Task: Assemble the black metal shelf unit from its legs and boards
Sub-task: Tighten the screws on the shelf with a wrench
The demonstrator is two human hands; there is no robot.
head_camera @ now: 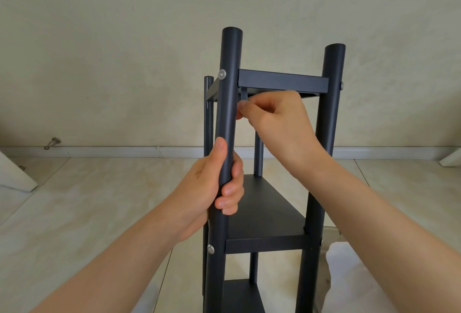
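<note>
Shelf unit [321, 163]: black, upright on the tiled floor [87, 200], wall behind it.
Left hand [217, 183]: fingers wrapped round the near-left leg [225, 113], between top board [283, 83] and middle board [264, 213].
Right hand [277, 115]: fingertips pinch a small grey tool [244, 93] under the top board, just inside that leg.
Bolt heads: silver, one on the leg at top-board level [222, 74], one at middle-board level [210, 249].

The shelf unit [262, 208] runs off the bottom edge below both hands. The right hand [277, 123] covers most of a small grey tool [244, 94], kind unclear; the left hand [212, 185] hides part of the near leg [225, 113].
</note>
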